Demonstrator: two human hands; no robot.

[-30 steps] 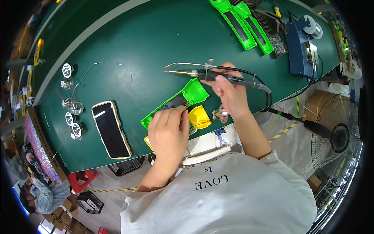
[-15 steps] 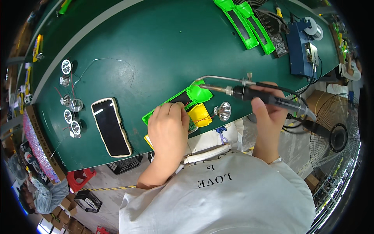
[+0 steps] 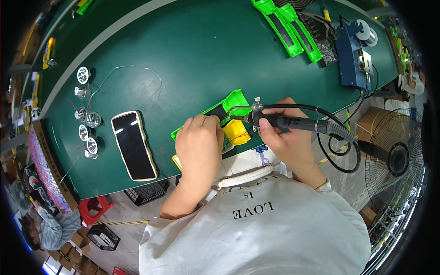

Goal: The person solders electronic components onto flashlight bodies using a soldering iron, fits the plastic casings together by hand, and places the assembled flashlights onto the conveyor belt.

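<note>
My left hand (image 3: 200, 144) is closed over a green plastic casing half (image 3: 236, 99) at the table's near edge. Its bent fingers press down there, and the fingertips are partly hidden. Against the casing lies a yellow casing part (image 3: 237, 132) with thin red wires crossing it. My right hand (image 3: 288, 140) grips a black soldering iron (image 3: 293, 122) with a thin metal feed tube beside its tip. The tip reaches in over the two casing parts, close to my left fingers; whether it touches a wire I cannot tell.
Left of my hands lies a phone (image 3: 134, 146) in a pale case. Several lamp reflectors (image 3: 93, 120) with wires stand farther left. At the far right are green casing halves (image 3: 280, 30), a blue solder-feed unit (image 3: 349, 62) and a solder spool (image 3: 369, 35). A fan (image 3: 398, 160) stands beside the table.
My right hand has brought the soldering iron left and down, its tip now nearer my left fingers. The lamp reflector beside the yellow part is now hidden. My left hand stays on the casing.
</note>
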